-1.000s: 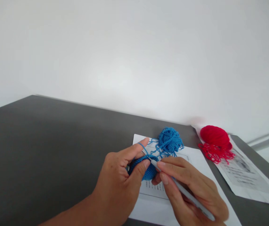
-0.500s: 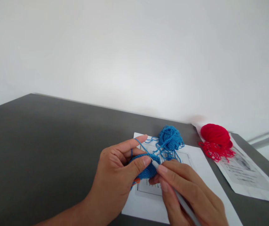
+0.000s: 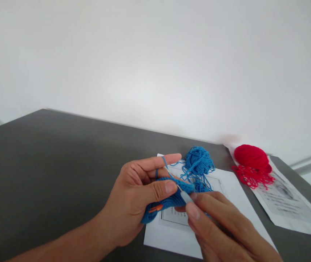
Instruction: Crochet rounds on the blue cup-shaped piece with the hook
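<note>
My left hand (image 3: 141, 196) pinches a piece of blue crochet work (image 3: 169, 201) between thumb and fingers. Blue yarn loops round its outstretched index finger and runs down to the work. An orange stitch marker (image 3: 156, 208) is clipped to the lower part of the piece. In my right hand (image 3: 223, 222) is a crochet hook (image 3: 186, 197) with a grey handle, held like a pencil. Its thin metal shaft crosses the upper edge of the work, the tip up near the yarn by the left index finger. Behind the hands sits a blue yarn ball (image 3: 199, 161) with loose, tangled strands.
A printed white sheet (image 3: 172, 240) lies under the hands and the blue ball. To the right, a red yarn ball (image 3: 252, 159) with loose strands rests on a second printed sheet (image 3: 289, 207). The dark grey table (image 3: 63, 174) meets a white wall (image 3: 144, 72).
The hook has pushed up and left, so its metal shaft now shows past the work's edge. My left index finger has stretched further right, and the piece has tilted, showing more of the marker.
</note>
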Demonstrator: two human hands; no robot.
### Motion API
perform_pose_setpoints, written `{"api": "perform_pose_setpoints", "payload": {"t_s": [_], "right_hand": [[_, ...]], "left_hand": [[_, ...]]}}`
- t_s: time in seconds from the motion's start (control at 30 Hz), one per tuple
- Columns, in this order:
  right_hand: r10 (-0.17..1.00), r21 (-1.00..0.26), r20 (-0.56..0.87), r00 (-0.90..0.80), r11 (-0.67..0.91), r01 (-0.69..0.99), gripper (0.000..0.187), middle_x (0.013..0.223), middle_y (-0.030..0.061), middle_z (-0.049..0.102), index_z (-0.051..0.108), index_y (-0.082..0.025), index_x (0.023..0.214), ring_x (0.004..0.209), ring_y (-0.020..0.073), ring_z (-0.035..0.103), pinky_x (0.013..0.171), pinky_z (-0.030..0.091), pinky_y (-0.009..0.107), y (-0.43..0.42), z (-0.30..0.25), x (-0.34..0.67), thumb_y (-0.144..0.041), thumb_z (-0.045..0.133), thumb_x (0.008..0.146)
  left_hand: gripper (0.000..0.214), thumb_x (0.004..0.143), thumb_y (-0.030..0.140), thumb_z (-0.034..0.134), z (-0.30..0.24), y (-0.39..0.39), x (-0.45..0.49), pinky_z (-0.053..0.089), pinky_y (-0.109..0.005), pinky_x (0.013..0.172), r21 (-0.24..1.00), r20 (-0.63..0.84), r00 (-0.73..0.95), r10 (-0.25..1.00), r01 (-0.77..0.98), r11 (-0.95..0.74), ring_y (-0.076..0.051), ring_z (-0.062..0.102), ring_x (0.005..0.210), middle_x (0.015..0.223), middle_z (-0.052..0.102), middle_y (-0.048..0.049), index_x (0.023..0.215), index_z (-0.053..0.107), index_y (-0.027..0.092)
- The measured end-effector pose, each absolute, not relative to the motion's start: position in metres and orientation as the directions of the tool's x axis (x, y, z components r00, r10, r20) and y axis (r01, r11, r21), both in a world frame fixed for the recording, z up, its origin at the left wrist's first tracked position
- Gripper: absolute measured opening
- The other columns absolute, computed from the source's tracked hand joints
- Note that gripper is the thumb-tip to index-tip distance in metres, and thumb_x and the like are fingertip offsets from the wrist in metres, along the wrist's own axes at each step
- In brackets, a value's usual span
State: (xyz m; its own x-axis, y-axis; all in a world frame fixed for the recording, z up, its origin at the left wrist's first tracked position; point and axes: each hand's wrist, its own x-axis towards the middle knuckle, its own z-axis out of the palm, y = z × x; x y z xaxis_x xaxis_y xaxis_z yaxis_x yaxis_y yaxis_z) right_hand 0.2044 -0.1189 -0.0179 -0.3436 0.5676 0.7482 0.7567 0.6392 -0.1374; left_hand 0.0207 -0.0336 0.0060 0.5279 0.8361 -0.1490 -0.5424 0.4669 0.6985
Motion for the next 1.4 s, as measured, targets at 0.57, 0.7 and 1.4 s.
{"api": "perform_pose_setpoints", "payload": {"t_s": [0.57, 0.7, 1.4], "right_hand": [[0.627, -0.05, 0.64, -0.444, 0.611, 0.79, 0.04, 0.131, 0.0, 0.074, 0.063, -0.03, 0.144, 0.123, 0.0224, 0.07, 0.105, 0.06, 0.031, -0.117, -0.004, 0.24, -0.025, 0.048, 0.107], [0.587, 0.107, 0.519, -0.621, 0.677, 0.729, 0.043, 0.135, -0.0006, 0.072, 0.058, -0.027, 0.149, 0.124, 0.0223, 0.069, 0.101, 0.061, 0.027, -0.116, 0.006, 0.248, -0.032, 0.041, 0.109], [0.991, -0.879, 0.13, 0.018, 0.124, -0.461, 0.013, 0.07, 0.0026, 0.076, 0.08, -0.019, 0.093, 0.044, 0.0089, 0.065, 0.036, 0.053, 0.013, -0.072, -0.02, 0.201, -0.027, 0.07, 0.094]], "left_hand": [[0.043, 0.076, 0.014, 0.082, 0.01, -0.018, 0.013, 0.039, -0.012, 0.04, 0.964, -0.109, 0.414, 0.904, -0.179, 0.198, -0.005, 0.047, 0.047, 0.062, 0.064, 0.0028, 0.119, 0.08, 0.015], [0.038, 0.077, 0.011, 0.079, 0.011, -0.016, 0.011, 0.041, -0.013, 0.042, 0.992, -0.066, 0.424, 0.903, -0.072, 0.106, -0.006, 0.048, 0.049, 0.062, 0.064, 0.0016, 0.114, 0.082, 0.014], [0.033, 0.08, 0.02, 0.076, 0.004, -0.019, 0.014, 0.037, -0.02, 0.042, 1.0, 0.019, 0.418, 0.908, 0.0, -0.021, -0.009, 0.047, 0.047, 0.068, 0.072, -0.0025, 0.111, 0.084, 0.02]]}}
